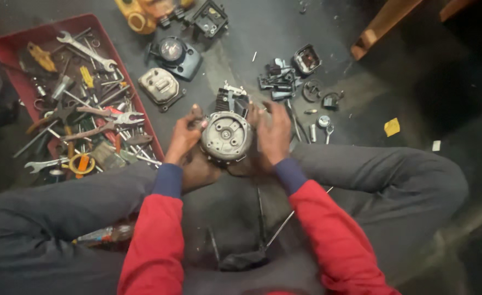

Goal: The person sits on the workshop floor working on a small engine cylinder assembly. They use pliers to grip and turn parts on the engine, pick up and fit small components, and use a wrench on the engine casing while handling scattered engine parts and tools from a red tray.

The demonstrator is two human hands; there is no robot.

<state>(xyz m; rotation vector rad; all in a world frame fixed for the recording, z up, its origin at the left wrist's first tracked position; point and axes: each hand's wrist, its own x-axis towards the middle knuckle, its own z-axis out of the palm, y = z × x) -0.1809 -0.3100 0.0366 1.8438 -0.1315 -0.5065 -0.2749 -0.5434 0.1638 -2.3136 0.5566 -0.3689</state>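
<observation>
Left hand and right hand curl inward, facing.

I count: one engine between my two hands, one red tray, one yellow scrap, one grey cover.

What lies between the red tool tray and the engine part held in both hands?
In the head view, between the tray and the engine part lies a grey metal cover on the dark floor; the left hand grips the part's near side.

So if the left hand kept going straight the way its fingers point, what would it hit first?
The left hand points up and away along the round metal engine part it holds. Past that, probably the grey metal cover on the floor, though depth is hard to judge.
</observation>
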